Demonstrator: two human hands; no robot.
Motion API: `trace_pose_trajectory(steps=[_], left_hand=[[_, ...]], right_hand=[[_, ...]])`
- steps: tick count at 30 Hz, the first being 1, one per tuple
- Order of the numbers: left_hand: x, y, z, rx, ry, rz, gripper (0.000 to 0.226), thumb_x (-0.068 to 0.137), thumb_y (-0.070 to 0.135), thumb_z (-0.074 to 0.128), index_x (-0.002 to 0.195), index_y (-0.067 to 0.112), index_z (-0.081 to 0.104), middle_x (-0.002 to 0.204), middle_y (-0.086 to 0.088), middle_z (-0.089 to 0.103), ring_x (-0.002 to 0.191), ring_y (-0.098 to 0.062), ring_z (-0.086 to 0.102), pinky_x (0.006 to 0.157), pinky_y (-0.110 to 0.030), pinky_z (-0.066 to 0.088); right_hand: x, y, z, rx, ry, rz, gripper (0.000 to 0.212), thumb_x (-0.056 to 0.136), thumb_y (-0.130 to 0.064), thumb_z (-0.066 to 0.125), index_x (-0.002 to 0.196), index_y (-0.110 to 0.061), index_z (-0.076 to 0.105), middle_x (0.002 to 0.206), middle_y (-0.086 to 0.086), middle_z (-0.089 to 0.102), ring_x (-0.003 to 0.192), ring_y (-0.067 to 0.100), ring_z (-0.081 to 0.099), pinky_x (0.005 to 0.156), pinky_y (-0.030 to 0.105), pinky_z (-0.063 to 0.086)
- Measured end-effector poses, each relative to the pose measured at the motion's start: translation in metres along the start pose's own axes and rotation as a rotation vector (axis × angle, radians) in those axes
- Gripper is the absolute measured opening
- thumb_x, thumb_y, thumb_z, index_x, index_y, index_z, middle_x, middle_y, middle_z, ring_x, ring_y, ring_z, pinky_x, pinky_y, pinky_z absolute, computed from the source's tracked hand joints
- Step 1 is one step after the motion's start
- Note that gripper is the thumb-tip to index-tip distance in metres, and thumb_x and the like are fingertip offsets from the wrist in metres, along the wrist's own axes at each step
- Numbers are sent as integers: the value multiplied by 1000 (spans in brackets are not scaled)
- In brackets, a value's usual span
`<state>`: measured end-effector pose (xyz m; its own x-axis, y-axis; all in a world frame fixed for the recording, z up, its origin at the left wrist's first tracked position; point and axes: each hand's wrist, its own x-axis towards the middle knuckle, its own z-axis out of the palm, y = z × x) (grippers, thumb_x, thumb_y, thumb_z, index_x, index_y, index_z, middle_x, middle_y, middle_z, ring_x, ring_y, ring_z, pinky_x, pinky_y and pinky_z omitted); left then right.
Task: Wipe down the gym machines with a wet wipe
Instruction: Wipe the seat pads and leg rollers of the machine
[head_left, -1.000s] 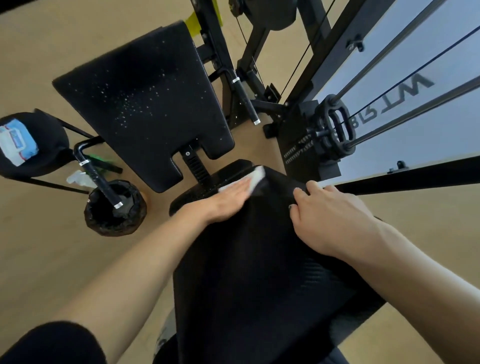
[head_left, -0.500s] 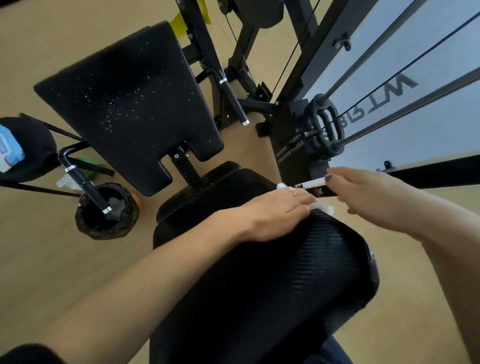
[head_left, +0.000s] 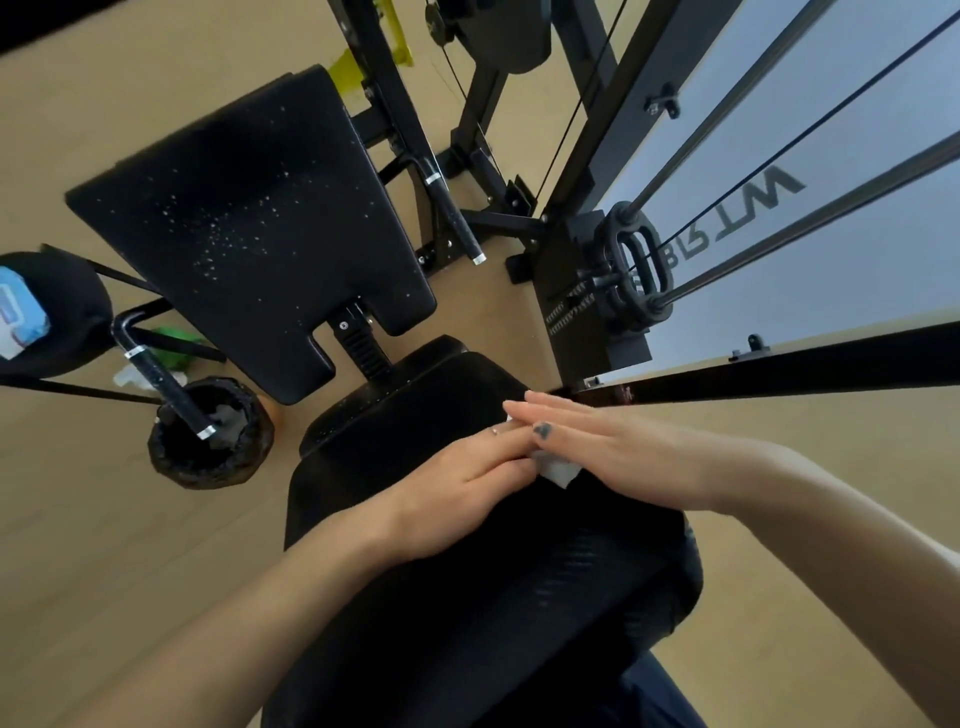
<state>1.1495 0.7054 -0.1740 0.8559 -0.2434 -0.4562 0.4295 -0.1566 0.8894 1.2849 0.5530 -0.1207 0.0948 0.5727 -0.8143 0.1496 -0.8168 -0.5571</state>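
Both hands meet over a wet wipe on the seat pad of a cable machine.

Left hand (head_left: 462, 483) lies flat, fingers straight, on the black seat pad (head_left: 467, 597); right hand (head_left: 618, 457) also flat, fingers extended, overlapping the left fingertips. White wet wipe (head_left: 558, 470) shows between and under both hands, near the pad's far edge. Back pad (head_left: 249, 223) beyond, speckled with droplets. Black-lined bin (head_left: 210, 434) on floor at left; wipe packet (head_left: 18, 317) on a round black seat far left.

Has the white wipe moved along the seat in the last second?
Yes. The wipe went from the seat pad's end nearest the backrest toward its weight stack side.
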Motion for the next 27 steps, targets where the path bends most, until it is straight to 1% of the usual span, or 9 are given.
trace_pose_trajectory(steps=[3,6,10,13,15,17,22,25,27], left_hand=[[-11,-21,-8,58,226,-62,33,107,23,45,133,39,56,142,24,50,133,10,42,110,-16,34],[-20,-74,-24,127,524,-385,34,105,32,47,139,32,50,145,10,48,136,-7,44,110,-28,37],[-36,-126,-33,6,585,-888,63,103,42,47,158,21,25,162,-14,24,149,-32,26,121,-46,25],[-39,-134,-32,-107,655,-884,63,104,41,45,159,20,22,164,-13,19,150,-31,23,121,-45,23],[-39,-135,-32,-110,678,-867,62,105,38,45,160,19,23,164,-13,19,150,-30,23,120,-43,22],[-43,-140,-32,-104,704,-887,62,105,39,45,159,18,24,163,-14,19,150,-30,24,120,-42,22],[-53,-161,-32,-202,763,-983,64,103,41,43,159,14,26,162,-15,23,146,-34,32,117,-44,29],[-51,-167,-32,-198,780,-971,63,102,39,44,157,12,30,160,-15,30,143,-34,36,116,-44,32],[-50,-167,-31,-184,790,-971,63,102,39,43,157,11,30,161,-16,30,145,-35,35,118,-46,31]], right_hand=[[-9,1,3,-96,17,36,51,107,-53,26,155,-41,35,166,-24,13,141,-16,19,107,5,13],[-24,7,3,-130,-25,85,51,104,-60,22,154,-50,30,161,-36,-8,145,-10,8,109,18,10],[-6,1,-3,-76,-54,151,55,105,-62,22,158,-46,22,164,-31,-7,155,6,6,122,31,7],[48,-1,-8,-23,-70,231,53,106,-60,28,152,-35,37,160,-20,23,149,17,26,121,35,17],[98,5,-11,-37,-83,232,41,100,-59,34,118,-27,53,136,-3,47,121,24,50,115,41,35],[148,11,-14,-136,-74,245,39,91,-62,37,103,-27,51,121,5,49,108,27,53,109,52,42],[220,5,-13,-471,-125,176,50,100,-53,29,128,-18,50,144,9,42,132,33,44,116,52,33],[219,6,-9,-595,-103,121,36,104,-46,27,111,-24,54,126,8,46,121,26,45,109,42,34],[179,-4,-9,-462,-83,101,35,111,-30,24,121,-18,55,127,6,48,120,24,45,110,37,30]])
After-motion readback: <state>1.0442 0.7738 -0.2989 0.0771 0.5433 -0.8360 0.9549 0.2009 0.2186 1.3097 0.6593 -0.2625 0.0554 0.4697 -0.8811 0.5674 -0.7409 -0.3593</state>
